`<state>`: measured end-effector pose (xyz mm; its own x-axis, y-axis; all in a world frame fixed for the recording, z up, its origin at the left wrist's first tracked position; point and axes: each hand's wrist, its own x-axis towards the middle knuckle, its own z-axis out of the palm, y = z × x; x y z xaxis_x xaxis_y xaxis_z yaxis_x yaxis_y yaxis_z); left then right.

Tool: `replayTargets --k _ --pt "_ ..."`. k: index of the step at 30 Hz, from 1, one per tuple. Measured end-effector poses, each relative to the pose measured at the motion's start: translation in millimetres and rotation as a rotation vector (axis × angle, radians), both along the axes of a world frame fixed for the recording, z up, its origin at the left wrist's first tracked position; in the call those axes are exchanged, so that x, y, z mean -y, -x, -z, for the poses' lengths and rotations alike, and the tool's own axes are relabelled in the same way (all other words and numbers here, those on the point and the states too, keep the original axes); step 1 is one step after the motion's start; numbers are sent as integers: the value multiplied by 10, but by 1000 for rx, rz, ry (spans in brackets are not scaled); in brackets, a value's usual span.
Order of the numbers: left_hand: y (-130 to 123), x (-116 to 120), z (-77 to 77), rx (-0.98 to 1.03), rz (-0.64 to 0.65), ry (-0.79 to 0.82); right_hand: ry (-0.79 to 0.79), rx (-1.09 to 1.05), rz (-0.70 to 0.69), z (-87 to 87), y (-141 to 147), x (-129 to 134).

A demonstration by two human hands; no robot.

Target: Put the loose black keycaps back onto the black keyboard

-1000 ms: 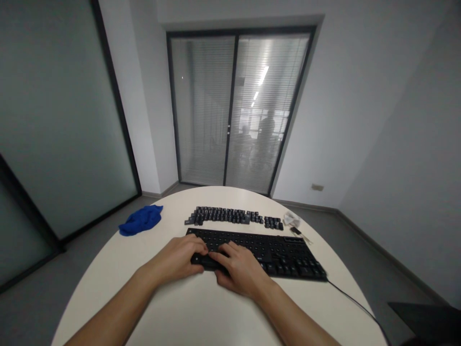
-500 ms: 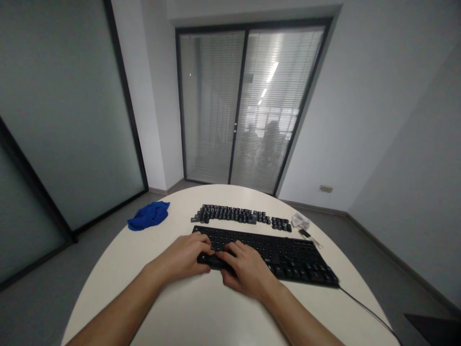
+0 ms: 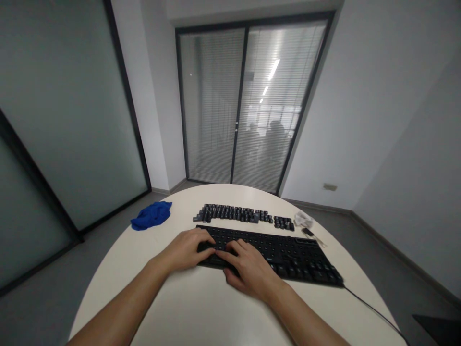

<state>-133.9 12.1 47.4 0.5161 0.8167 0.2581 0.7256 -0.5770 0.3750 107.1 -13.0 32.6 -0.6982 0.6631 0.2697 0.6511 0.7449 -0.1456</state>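
A black keyboard (image 3: 288,259) lies across the round table, many of its left and middle keys stripped to bare sockets with small light dots. My left hand (image 3: 189,247) rests over its left end, thumb and forefinger apart on the board. Just beside it, my right hand (image 3: 250,269) reaches over the front edge; its forefinger points left along the board, and the thumb sits lower near the table. Both hands look open, with nothing visible held. Behind the keyboard, loose black keycaps (image 3: 230,213) stand in rows, with a smaller group of keycaps (image 3: 284,223) to the right.
A crumpled blue cloth (image 3: 151,216) lies at the table's left. On the right are a white crumpled tissue (image 3: 303,219) and a small dark-headed tool or brush (image 3: 308,232). The keyboard's cable (image 3: 374,310) runs over the right edge of the table (image 3: 187,312).
My left thumb has moved up from the front edge onto the board, and the left hand's grip has loosened. The keyboard's front left edge looks lower. The view has shifted slightly.
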Motion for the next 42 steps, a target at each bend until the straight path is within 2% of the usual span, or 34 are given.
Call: replayTargets --k 7,13,15,19,28,33,38,39,42 --pt "130 -213 187 110 -287 -138 -1 -10 -18 11 -26 -19" --pt "176 -414 234 89 -404 -149 -4 -17 -36 -12 -50 -15" --pt "150 -515 206 15 -397 -151 -9 -12 -45 -13 -55 -12" --pt "69 -729 121 -175 -283 -132 -15 -9 -57 -5 -66 -10" --pt "-83 -975 88 -283 -186 -103 -14 -15 -66 -7 -74 -12" --pt "-162 -958 55 -262 -160 -111 -9 -18 -67 -1 -82 -17" --pt "-279 -731 -13 -144 -184 -153 0 -37 -66 -10 -87 -17" --pt "-307 -653 -15 -90 -208 -158 5 -50 -64 -10 -87 -18" --pt "-385 -374 25 336 -173 -61 25 -141 -20 7 -85 -31"
